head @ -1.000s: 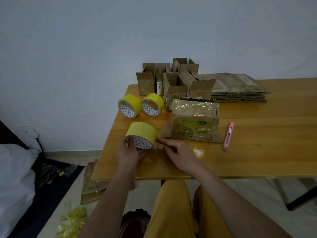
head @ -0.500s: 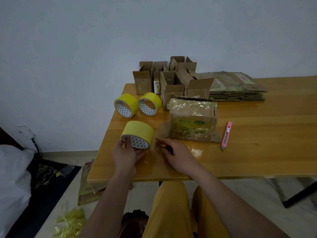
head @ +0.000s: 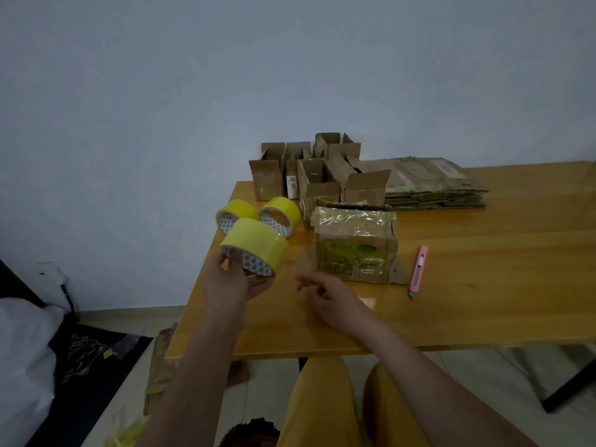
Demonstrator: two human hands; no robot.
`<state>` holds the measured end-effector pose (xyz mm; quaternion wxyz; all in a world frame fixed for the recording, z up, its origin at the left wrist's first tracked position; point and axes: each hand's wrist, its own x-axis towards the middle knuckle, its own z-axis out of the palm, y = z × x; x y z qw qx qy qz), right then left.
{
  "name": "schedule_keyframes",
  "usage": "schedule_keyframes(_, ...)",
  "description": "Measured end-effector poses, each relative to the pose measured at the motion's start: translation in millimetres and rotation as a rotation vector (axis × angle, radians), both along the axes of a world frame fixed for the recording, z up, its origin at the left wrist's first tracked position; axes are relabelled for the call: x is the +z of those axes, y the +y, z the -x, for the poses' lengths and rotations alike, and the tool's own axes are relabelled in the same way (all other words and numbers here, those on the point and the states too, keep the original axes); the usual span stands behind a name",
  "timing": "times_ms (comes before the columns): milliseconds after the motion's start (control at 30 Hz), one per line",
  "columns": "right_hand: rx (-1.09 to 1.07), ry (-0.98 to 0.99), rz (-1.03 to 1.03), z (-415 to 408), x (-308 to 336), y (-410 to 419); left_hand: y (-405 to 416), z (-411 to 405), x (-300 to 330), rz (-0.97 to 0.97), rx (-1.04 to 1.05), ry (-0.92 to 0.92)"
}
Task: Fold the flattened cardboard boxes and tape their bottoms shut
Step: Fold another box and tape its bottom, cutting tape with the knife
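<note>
Left hand [head: 233, 285] grips a yellow tape roll [head: 254, 245], fingers curled under its rim, the roll raised off the wooden table [head: 483, 269]. Right hand [head: 325, 293] hovers just beside it, fingers loosely curled and blurred, so I cannot tell whether it pinches a tape end. Just beyond the right hand sits a folded box [head: 356, 245], its top covered in shiny tape, flaps splayed at its base. Right of that hand, a pink utility knife [head: 418, 271] lies flat. Beyond the left hand, two more yellow rolls [head: 280, 214] rest side by side. Farther back stand open small boxes [head: 309, 175], and beside them the stack of flattened cardboard [head: 432, 185].
</note>
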<state>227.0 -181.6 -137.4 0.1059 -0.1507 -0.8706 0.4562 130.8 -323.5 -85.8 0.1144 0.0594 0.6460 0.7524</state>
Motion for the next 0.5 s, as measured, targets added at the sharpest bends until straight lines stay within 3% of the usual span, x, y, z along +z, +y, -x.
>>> schedule_keyframes(267,-0.012,0.45,-0.057,-1.4,61.7,-18.9,-14.2,8.4,61.7,-0.115,0.05,0.089)
schedule_keyframes(500,-0.116,0.416,-0.126,-16.1,110.9,10.0,9.1,-2.9,103.6,-0.237,-0.056,0.034)
